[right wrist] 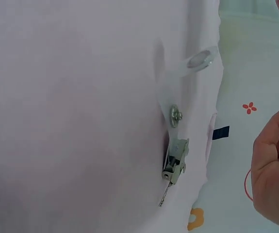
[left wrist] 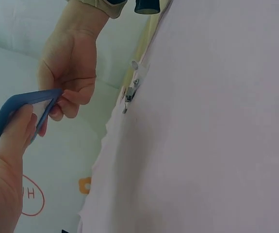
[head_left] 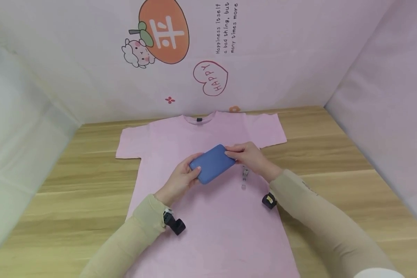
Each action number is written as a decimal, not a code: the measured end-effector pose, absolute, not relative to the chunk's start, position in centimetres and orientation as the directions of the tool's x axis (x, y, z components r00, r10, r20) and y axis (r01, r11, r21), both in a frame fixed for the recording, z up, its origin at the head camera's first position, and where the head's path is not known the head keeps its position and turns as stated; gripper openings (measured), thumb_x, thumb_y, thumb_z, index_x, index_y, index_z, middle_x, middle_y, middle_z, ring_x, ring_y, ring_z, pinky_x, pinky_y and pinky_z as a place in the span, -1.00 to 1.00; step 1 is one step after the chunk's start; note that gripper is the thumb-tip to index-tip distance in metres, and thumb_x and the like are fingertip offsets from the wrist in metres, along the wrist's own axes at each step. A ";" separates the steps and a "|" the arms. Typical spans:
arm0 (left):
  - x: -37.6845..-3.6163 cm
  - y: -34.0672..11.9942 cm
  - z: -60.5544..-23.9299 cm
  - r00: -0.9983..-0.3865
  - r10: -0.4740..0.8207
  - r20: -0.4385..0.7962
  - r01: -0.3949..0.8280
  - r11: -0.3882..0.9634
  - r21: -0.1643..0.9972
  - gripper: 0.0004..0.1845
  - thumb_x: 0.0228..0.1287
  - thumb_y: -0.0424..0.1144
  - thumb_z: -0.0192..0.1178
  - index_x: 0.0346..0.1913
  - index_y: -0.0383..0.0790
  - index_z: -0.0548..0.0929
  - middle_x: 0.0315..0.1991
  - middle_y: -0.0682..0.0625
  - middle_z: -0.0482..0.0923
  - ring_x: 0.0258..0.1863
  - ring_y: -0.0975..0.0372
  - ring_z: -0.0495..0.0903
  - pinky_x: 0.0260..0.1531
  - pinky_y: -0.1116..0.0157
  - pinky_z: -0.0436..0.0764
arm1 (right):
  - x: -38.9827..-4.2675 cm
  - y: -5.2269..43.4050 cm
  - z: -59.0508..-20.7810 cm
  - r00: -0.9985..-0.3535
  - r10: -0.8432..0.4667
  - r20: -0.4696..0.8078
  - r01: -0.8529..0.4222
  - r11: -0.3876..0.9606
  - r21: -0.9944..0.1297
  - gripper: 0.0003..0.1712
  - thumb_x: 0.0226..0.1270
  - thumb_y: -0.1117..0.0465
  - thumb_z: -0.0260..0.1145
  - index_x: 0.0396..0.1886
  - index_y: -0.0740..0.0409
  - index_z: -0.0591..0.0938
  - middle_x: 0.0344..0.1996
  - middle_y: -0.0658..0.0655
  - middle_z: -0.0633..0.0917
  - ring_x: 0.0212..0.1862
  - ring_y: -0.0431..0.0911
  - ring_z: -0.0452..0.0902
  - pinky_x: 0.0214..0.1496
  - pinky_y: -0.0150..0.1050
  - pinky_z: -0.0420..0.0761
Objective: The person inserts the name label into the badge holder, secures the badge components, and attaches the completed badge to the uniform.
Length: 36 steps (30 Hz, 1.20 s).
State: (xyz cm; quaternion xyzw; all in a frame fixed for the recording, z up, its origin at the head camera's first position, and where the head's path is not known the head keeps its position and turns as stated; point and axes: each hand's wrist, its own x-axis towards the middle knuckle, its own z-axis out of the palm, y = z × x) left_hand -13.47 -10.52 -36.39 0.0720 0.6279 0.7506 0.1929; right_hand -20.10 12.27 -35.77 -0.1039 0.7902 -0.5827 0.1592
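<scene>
Head, left grip (head_left: 180,179): grasping the left end of a blue case (head_left: 212,164), thumb on its top face.
Head, right grip (head_left: 246,156): pinching the far right end of the case.
Head, case: held tilted above the upper part of a pink shirt (head_left: 208,231); contents cannot be told.
Head, clip (head_left: 244,175): on the shirt, near the right grip.
Head, shirt: spread flat on the wooden surface (head_left: 73,185), collar toward the printed wall (head_left: 281,69).
Left wrist, left grip: fingers against the underside of the case.
Left wrist, right grip: fingertips at the opposite corner.
Left wrist, case: clear of the shirt, a pale patch between its blue edges; what that is cannot be told.
Right wrist, right grip: fingers curled, cut off by the frame's edge, the hold itself out of sight.
Right wrist, clip: metal end, round snap and clear strap.
</scene>
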 end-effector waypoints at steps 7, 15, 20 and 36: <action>-13.5 -11.0 -36.3 -0.903 0.394 -0.170 -0.231 -0.111 0.967 -0.41 0.42 -0.53 -0.23 0.47 -0.29 -0.02 0.44 -0.33 -0.06 0.37 -0.13 0.15 0.25 0.06 0.36 | -20.1 12.5 -35.0 -0.905 -0.390 -0.171 0.038 0.327 -0.944 -0.56 0.34 0.28 0.23 0.19 0.29 0.50 0.19 0.30 0.52 -0.18 -0.22 0.55 -0.21 -0.42 0.61; -13.4 -11.1 -36.1 -0.898 0.400 -0.183 -0.246 -0.111 0.963 -0.41 0.42 -0.54 -0.23 0.47 -0.27 -0.01 0.43 -0.34 -0.07 0.38 -0.14 0.14 0.25 0.03 0.35 | -20.5 13.2 -34.2 -0.880 -0.421 -0.220 0.072 0.338 -0.938 -0.57 0.36 0.30 0.19 0.19 0.34 0.48 -0.17 0.15 0.58 -0.23 -0.17 0.54 -0.14 -0.29 0.66; -13.2 -11.4 -36.0 -0.902 0.390 -0.185 -0.241 -0.099 0.965 -0.40 0.42 -0.53 -0.22 0.47 -0.25 -0.01 0.44 -0.33 -0.11 0.38 -0.16 0.12 0.27 -0.01 0.31 | -21.2 14.6 -34.1 -0.887 -0.404 -0.224 0.106 0.295 -0.949 -0.59 0.39 0.32 0.13 0.19 0.38 0.45 -0.26 0.05 0.56 -0.21 -0.15 0.49 -0.15 -0.32 0.66; -13.1 -12.5 -35.8 -0.916 0.360 -0.178 -0.237 -0.127 0.963 -0.41 0.43 -0.51 -0.23 0.47 -0.22 -0.01 0.47 -0.31 -0.20 0.40 -0.17 0.05 0.30 -0.05 0.24 | -22.5 17.3 -33.8 -0.847 -0.448 -0.286 0.022 0.509 -0.861 -0.50 0.35 0.23 0.20 0.22 0.36 0.40 -0.14 0.25 0.54 -0.10 0.03 0.50 0.02 -0.11 0.64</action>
